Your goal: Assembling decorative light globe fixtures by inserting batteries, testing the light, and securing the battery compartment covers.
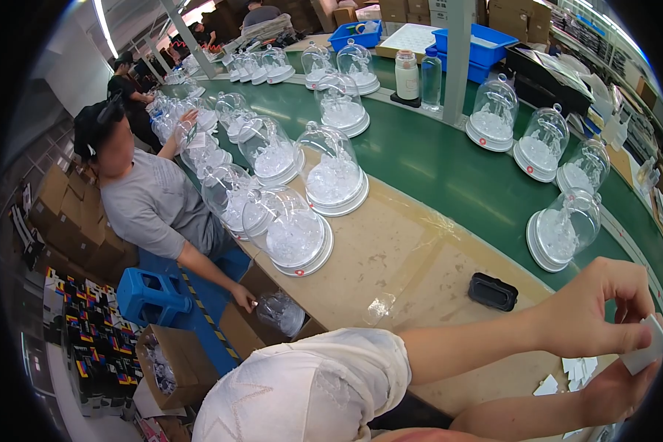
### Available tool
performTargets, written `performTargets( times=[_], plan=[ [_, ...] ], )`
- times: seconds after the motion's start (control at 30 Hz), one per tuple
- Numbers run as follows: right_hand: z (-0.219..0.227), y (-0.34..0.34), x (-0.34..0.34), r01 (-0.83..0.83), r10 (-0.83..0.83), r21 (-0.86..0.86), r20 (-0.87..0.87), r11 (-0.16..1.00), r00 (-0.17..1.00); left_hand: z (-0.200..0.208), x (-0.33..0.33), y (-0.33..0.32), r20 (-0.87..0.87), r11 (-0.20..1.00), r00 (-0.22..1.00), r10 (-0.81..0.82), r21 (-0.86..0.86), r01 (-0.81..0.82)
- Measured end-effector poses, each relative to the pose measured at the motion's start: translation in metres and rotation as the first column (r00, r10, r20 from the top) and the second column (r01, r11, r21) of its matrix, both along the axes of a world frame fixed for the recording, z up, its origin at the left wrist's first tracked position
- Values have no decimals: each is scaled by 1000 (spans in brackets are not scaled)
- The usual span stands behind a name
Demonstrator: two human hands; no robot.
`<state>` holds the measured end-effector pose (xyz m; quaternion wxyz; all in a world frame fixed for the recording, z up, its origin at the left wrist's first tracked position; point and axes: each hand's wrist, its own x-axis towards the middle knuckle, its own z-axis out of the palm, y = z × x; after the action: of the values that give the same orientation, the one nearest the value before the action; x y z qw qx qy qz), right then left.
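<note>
At the far right edge, my left hand (613, 298) pinches a small flat white piece (644, 348) between thumb and curled fingers. Just below, my right hand (620, 389) meets the lower edge of the same piece, its fingers closed and partly lost in the dark rim. Several more white flat pieces (580, 370) lie scattered on the tan tabletop under my left wrist. A small black open tray (493, 292) sits on the tabletop left of my left hand. The nearest clear dome on a white base (565, 230) stands on the green belt beyond.
Several clear domes (295, 232) stand along the tan table (390, 272) and green belt (420, 162). At left, a co-worker (155, 195) reaches into a cardboard box (243, 324) holding a dome. A grey post (458, 62), a bottle (431, 79) and blue bins (479, 44) stand behind.
</note>
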<state>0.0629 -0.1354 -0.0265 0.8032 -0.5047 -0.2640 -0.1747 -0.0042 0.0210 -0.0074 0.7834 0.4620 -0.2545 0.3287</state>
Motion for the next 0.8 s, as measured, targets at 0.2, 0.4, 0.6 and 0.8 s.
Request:
performTargets(
  times=[0.2,0.4,0.6,0.8],
  plan=[
    [-14,-23,4,-58,68,-109,96,992,993,-4,11,2,11,991,996,90,102,-91],
    [27,21,2,-86,54,29,575,996,816,-3,12,23,126,978,989,77,184,-99],
    [26,-43,7,-341,187,209,528,917,828,-6,22,23,-2,989,989,145,-37,-145],
    [18,-27,7,-280,132,334,405,900,905,-26,37,56,-431,907,808,401,60,-417]
  ],
)
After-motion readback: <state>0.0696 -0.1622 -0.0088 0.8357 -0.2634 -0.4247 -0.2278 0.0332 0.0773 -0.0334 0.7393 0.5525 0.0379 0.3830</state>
